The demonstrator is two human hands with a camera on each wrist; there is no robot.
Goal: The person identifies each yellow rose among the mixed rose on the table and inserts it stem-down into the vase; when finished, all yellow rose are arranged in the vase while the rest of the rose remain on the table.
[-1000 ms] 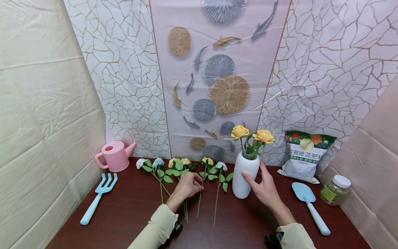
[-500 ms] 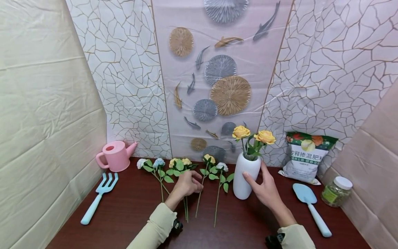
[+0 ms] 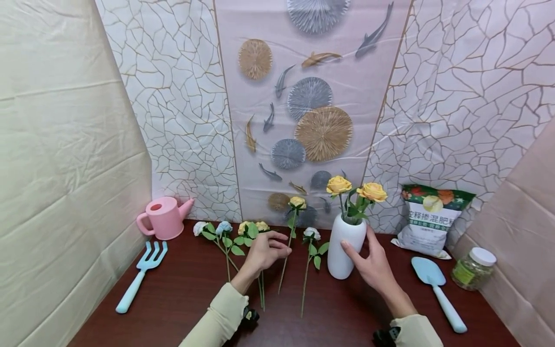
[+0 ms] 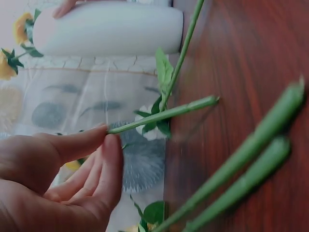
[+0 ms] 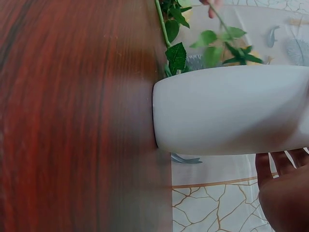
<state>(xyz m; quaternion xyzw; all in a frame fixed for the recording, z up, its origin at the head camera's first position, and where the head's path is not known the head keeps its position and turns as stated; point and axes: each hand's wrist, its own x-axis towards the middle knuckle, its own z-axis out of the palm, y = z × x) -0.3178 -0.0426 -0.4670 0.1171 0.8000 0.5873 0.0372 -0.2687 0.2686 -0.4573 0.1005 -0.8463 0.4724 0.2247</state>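
My left hand (image 3: pixel 265 253) pinches the stem of a yellow rose (image 3: pixel 297 202) between thumb and fingertip. That rose stands nearly upright; its cut stem end (image 4: pixel 203 102) points down toward the table in the left wrist view. A smooth white vase (image 3: pixel 340 248) stands upright on the table, and my right hand (image 3: pixel 372 264) holds its right side with the thumb in front. Two yellow roses (image 3: pixel 372 192) rise from the vase's mouth. A white rose (image 3: pixel 311 234) lies between the held rose and the vase.
Left of my left hand lie more flowers: a white rose (image 3: pixel 199 228), a blue rose (image 3: pixel 223 227) and yellow roses (image 3: pixel 262 226). Farther left are a pink watering can (image 3: pixel 165 219) and a blue hand fork (image 3: pixel 143 274). Rightward are a fertiliser bag (image 3: pixel 427 221), a blue trowel (image 3: pixel 439 291) and a lidded jar (image 3: pixel 473 270).
My left hand has raised the yellow rose from among the row of flowers, its bloom now higher and more upright. My right hand has stayed on the vase.
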